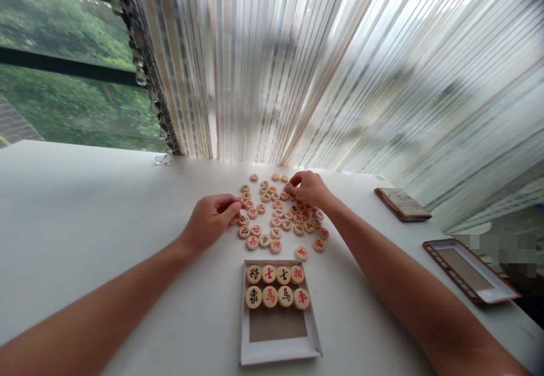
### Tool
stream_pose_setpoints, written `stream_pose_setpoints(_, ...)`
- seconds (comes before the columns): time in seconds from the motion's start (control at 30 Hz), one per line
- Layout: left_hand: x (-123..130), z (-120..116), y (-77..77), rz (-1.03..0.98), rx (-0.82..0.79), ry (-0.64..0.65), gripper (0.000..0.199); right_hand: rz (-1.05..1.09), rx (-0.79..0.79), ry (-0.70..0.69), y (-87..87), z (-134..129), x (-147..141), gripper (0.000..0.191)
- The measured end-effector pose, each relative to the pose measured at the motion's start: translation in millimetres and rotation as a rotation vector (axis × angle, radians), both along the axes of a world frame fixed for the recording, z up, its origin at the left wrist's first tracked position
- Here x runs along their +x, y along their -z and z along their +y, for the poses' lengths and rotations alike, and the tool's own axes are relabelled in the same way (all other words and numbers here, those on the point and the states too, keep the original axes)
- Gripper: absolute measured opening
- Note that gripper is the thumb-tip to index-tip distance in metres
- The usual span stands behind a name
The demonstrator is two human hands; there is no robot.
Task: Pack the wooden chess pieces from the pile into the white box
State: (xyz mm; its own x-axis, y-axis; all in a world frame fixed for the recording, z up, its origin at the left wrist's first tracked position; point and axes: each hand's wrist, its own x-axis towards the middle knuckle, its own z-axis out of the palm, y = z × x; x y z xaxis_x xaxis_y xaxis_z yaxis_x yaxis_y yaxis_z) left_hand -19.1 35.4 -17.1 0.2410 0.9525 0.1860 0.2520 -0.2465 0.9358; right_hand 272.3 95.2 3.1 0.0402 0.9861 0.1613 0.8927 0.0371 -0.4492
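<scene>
Round wooden Chinese chess pieces [276, 222] with red or black characters lie loosely spread on the white table. At the left edge of the spread, my left hand [215, 217] is closed, thumb and index fingertip pinched at a piece that is mostly hidden. My right hand [309, 188] reaches to the far right part, its fingers bent down and pinching a piece [288, 187]. Nearer to me stands an open shallow box [281, 352]. Two rows of pieces sit face up in its far half, and its brown bottom shows in the near half.
To the right lie a closed flat box [402, 203] and an open box lid [467, 268] near the table's edge. A string curtain [255, 70] hangs along the table's far side. Clear beads [163, 159] rest at the back left, by the window [68, 76].
</scene>
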Motion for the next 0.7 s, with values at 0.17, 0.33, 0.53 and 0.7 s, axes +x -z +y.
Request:
stream_pose_setpoints(0.17,0.8,-2.7,-2.8,-0.008,0.026,0.005,0.032,0.126,0.120,-0.012,-6.4,-11.9,0.1,0.009)
stream_pose_setpoints(0.33,-1.0,-3.2,-2.0,-0.037,0.083,-0.017,0.030,0.408,0.226,-0.017,-19.9,-56.0,3.0,0.037)
stream_pose_setpoints(0.53,7.9,-23.6,-3.0,-0.052,0.138,0.014,0.029,0.847,0.085,-0.099,-11.6,-132.7,-26.6,0.057)
stream_pose_setpoints(0.7,19.7,-52.6,-11.0,-0.043,0.169,0.133,0.025,1.174,-0.091,-0.142,-5.3,-160.4,-60.3,0.041)
